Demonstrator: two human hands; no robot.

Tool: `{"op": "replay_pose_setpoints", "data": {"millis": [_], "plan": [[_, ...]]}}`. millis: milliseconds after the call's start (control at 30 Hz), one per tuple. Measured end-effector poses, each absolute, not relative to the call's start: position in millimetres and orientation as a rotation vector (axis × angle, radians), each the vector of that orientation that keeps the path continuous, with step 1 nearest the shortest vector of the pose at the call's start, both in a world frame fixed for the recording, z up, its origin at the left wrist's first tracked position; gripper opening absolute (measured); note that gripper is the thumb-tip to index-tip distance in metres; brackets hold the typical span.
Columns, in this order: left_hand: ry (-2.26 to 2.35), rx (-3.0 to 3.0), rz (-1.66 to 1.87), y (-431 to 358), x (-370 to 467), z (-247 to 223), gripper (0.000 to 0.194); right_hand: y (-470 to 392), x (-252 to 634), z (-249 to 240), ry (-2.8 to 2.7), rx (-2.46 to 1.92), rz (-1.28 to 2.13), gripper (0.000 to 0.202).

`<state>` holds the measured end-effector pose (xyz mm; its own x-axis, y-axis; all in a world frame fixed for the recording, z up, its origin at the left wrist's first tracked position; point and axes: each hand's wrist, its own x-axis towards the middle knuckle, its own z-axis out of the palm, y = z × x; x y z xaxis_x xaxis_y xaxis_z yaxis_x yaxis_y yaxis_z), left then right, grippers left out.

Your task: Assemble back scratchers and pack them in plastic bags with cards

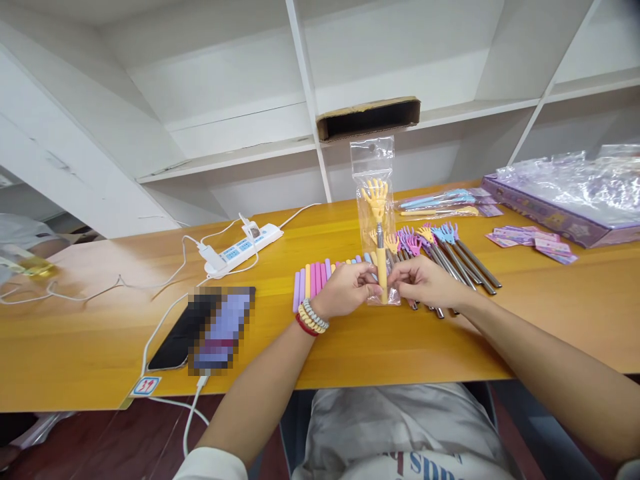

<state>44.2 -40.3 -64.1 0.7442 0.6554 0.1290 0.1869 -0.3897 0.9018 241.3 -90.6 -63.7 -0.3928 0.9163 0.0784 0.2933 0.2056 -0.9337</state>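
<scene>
At the far left of the table (75, 347) a phone (203, 328) lies plugged in, with a white power strip (243, 248) farther back. A row of pastel handle sleeves (313, 279) is laid out just left of centre. The left hand (345, 289) is closed on the lower edge of a clear plastic bag (375, 200), held upright above the table at centre; inside it a yellow hand-shaped back scratcher (377, 220) with a metal shaft is seen. The right hand (425, 280) pinches the same bag's bottom. Behind it, loose back scratchers (450, 250) are spread. A purple box (565, 213) sits far right.
</scene>
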Motion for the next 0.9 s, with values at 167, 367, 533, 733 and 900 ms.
{"op": "replay_pose_setpoints", "data": {"millis": [167,367,533,733,900], "plan": [[0.668,2.007,0.586,-39.9,44.0,-64.4,0.02,-89.8,241.7,-65.1,-1.863,-1.116,1.151,0.008],[0.667,2.001,0.588,-39.8,43.9,-63.6,0.021,-90.6,241.1,-63.5,-1.826,-1.132,1.158,0.008],[0.663,2.016,0.59,-41.0,44.5,-62.5,0.018,-89.9,242.1,-64.1,-1.89,-1.104,1.094,0.004],[0.629,2.033,0.603,-42.1,45.3,-62.3,0.018,-89.3,241.2,-65.4,-1.855,-1.123,1.066,0.008],[0.667,2.024,0.599,-39.9,42.9,-62.1,0.018,-89.0,240.8,-64.5,-1.834,-1.094,1.148,0.007]]}}
